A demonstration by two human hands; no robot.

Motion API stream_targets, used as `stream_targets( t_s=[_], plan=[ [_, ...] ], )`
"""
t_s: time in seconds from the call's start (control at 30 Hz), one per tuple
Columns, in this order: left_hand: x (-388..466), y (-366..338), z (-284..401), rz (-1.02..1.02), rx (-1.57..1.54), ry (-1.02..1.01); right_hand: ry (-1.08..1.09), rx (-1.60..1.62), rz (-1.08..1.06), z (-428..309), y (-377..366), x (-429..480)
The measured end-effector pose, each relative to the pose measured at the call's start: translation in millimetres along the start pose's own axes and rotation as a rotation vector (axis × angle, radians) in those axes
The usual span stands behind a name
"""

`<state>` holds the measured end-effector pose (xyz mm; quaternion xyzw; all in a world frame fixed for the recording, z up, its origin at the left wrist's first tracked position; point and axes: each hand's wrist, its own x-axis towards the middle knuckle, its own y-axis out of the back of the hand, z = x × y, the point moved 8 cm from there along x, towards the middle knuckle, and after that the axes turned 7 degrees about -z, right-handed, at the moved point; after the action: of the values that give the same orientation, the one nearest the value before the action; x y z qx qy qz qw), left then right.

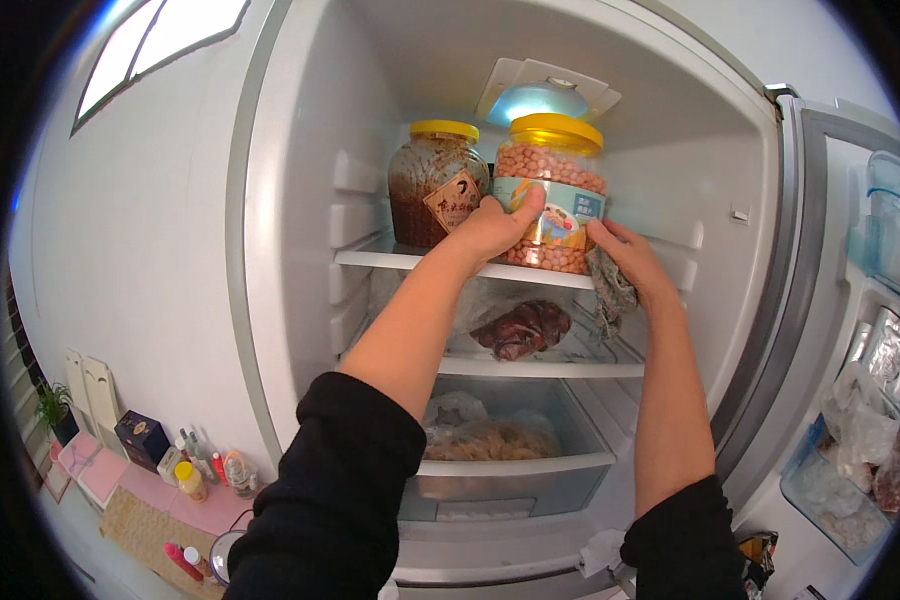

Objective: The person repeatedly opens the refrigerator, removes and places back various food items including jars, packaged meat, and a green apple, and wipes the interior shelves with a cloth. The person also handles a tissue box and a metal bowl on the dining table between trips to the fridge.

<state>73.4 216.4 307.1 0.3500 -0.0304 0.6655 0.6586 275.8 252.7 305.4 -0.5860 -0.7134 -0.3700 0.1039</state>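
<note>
A large clear plastic jar of small pinkish balls [549, 161], with a yellow lid, stands upright at the front of the fridge's top shelf [390, 260]. Around its left side is my left hand [506, 225], thumb across the label. My right hand [630, 255] touches the jar's lower right side with its fingertips and holds a crumpled grey-green cloth [611, 292], which hangs past the shelf edge. Left of this jar, a second yellow-lidded jar [427, 187] holds a dark reddish-brown paste, its front partly hidden by my left hand.
Bagged dark red food [525, 328] lies on the shelf below, above a clear drawer [517, 469] of bagged food. The open fridge door [832, 300] with loaded bins is at right. Bottles and a dark box [142, 441] stand on a pink-covered surface at lower left.
</note>
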Motion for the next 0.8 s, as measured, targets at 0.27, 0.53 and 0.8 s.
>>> stream_targets(
  t_s=[0.27, 0.53, 0.8],
  plan=[
    [-20, 13, 16, 0.285, 0.241, -0.234, -0.033, 0.049, -0.041, -1, -4, -2],
    [-9, 23, 4, 0.243, 0.046, -0.173, 0.096, 0.230, 0.051, -15, -2, -24],
    [-27, 10, 20, 0.075, -0.105, -0.261, 0.100, 0.130, 0.018, -29, -8, -37]
  ],
)
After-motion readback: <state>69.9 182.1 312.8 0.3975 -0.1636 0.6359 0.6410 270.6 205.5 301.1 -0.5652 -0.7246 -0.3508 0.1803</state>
